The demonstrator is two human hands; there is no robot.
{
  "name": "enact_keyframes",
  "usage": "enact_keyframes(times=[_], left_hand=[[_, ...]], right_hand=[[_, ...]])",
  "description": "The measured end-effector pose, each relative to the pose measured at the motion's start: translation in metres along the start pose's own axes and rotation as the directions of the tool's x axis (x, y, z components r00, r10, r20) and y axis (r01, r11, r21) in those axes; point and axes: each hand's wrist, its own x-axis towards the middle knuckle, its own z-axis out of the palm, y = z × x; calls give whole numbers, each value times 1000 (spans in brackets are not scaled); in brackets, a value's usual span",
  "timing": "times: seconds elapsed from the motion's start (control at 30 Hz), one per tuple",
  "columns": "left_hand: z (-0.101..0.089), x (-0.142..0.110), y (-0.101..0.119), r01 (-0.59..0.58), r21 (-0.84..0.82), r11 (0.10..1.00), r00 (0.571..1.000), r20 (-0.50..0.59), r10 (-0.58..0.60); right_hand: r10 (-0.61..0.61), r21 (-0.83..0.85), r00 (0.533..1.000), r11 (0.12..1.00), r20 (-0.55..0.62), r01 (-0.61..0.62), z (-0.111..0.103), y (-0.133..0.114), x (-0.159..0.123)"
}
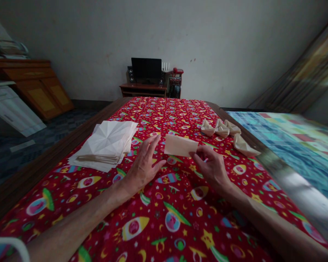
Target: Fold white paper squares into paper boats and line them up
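A folded rectangle of cream paper [180,145] is held over the red patterned cloth. My right hand [211,163] pinches its lower right corner between thumb and fingers. Just left of the paper, my left hand [146,162] has its fingers stretched and its thumb apart, touching nothing I can see. To the left lies a stack of creased white paper sheets [106,140]. Several folded paper boats [222,129] stand in a cluster on the right, and one more paper boat [244,146] sits nearer me.
The red cloth [158,218] covers the long table, whose dark wooden edge [84,127] shows at left. A bed with a colourful cover [284,145] is on the right. A monitor [147,68] stands at the far wall, and a wooden cabinet [35,87] at the left.
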Motion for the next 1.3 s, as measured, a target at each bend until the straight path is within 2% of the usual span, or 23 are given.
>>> enact_keyframes(times=[0.07, 0.17, 0.23, 0.3, 0.4, 0.53, 0.63, 0.73, 0.83, 0.93, 1.0, 1.1, 1.2, 1.3], left_hand=[[-3, 1, 3, -11, 16, 1000, 999, -36, 11], [-7, 1, 7, -86, 21, 996, 996, -4, 86], [-7, -1, 9, -164, 13, 986, 984, 78, 163], [-8, -3, 11, -230, 5, 973, 959, 170, 226], [-9, -5, 15, -270, -7, 963, 925, 277, 262], [-7, -8, 18, -261, -15, 965, 899, 360, 248], [-6, -12, 19, -218, -53, 975, 907, 358, 222], [-5, -14, 20, -153, -115, 982, 924, 336, 183], [-3, -14, 22, -59, -146, 988, 939, 327, 105], [-1, -12, 24, 55, -151, 987, 950, 313, -5], [1, -10, 25, 114, -133, 985, 947, 314, -67], [2, -7, 28, 162, -58, 985, 937, 323, -135], [3, -5, 30, 176, 5, 984, 932, 321, -168], [3, -4, 31, 176, 32, 984, 926, 334, -177]], right_hand=[[-177, -93, 984, 980, -11, 175, -5, -3, 1], [-398, -192, 903, 885, 161, 424, -5, -8, -6], [-464, -193, 838, 829, 287, 525, -3, -11, -13], [-490, -165, 792, 803, 364, 572, 0, -13, -18], [-476, -99, 763, 818, 437, 567, 1, -11, -23], [-385, 61, 781, 910, 492, 410, -3, -1, -25], [-318, 179, 800, 948, 509, 263, -9, 3, -25], [-242, 225, 817, 964, 523, 142, -13, 3, -24], [-154, 215, 833, 976, 532, 43, -15, -1, -22], [-79, 155, 856, 988, 511, -2, -15, -4, -22], [-64, 118, 886, 993, 460, 10, -16, -5, -23], [-154, 96, 896, 987, 416, 125, -18, -7, -26], [-310, 75, 834, 947, 456, 311, -21, -10, -31], [-397, 7, 755, 887, 522, 461, -22, -11, -36]])
